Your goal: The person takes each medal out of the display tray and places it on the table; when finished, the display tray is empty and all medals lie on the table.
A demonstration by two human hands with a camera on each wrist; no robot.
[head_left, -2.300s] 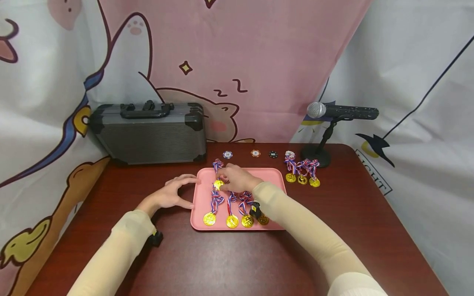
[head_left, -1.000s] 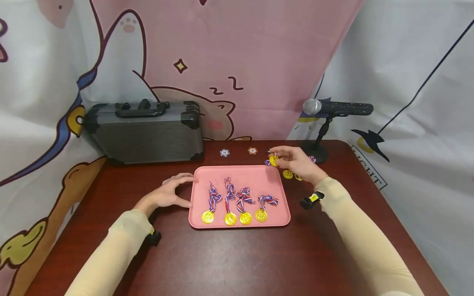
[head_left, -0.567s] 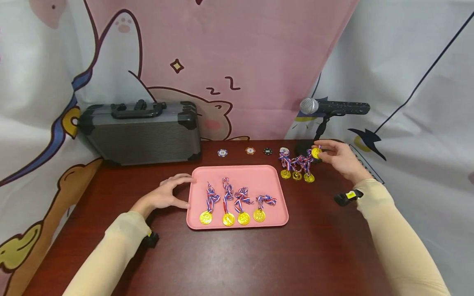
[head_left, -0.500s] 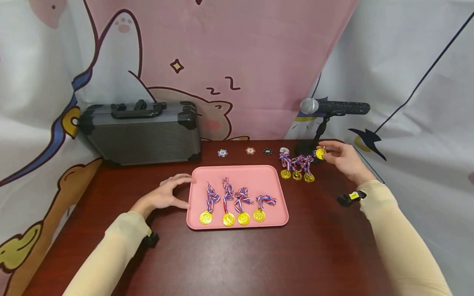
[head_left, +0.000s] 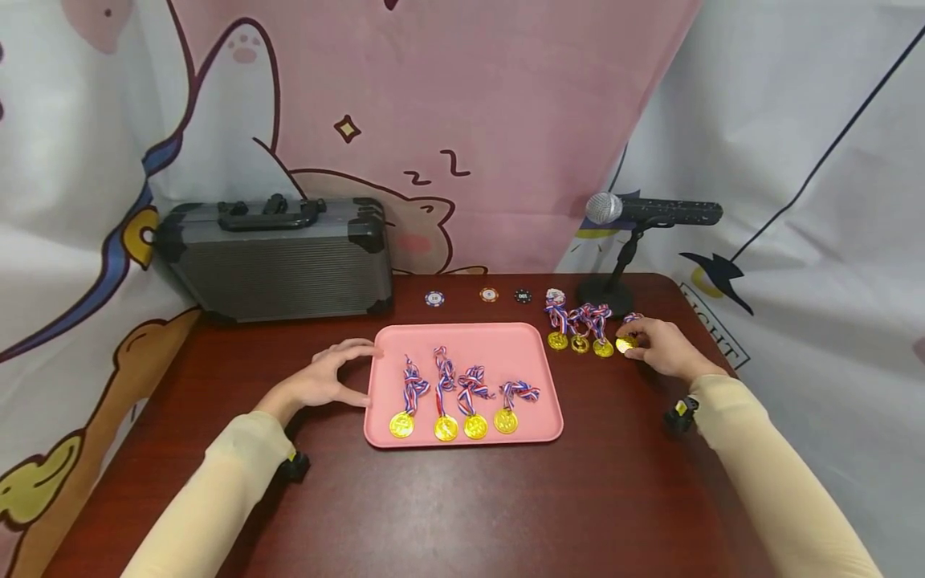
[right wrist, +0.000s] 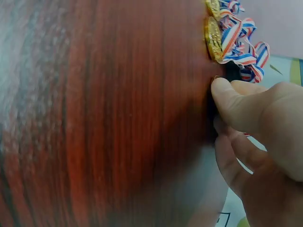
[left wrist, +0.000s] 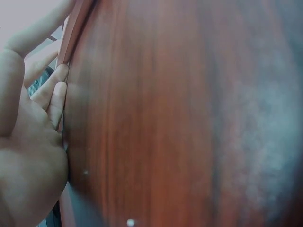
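Step in hand, as judged: setting the held medal [head_left: 625,344] at the right end of the row of three medals [head_left: 580,343]. Its disc is in line with theirs.

Location: near the far right corner of the surface [head_left: 462,514], just beside the row's rightmost disc. The ribbon lies toward the far edge. Whether the disc bears on the surface cannot be told.

Right grip [head_left: 670,348]: closed, thumb and fingertips pinching the disc.

Left grip [head_left: 323,377]: spread wide, thumb and fingers extended to the left edge of the tray [head_left: 466,328]; nothing is grasped. It appears to steady the tray.

Tray load: four medals [head_left: 446,427], discs along the tray's near edge.

Next move, as judged: seat the disc flat, level with the row; part thumb and fingers without dragging the ribbon; then move the right grip to the tray for another medal.
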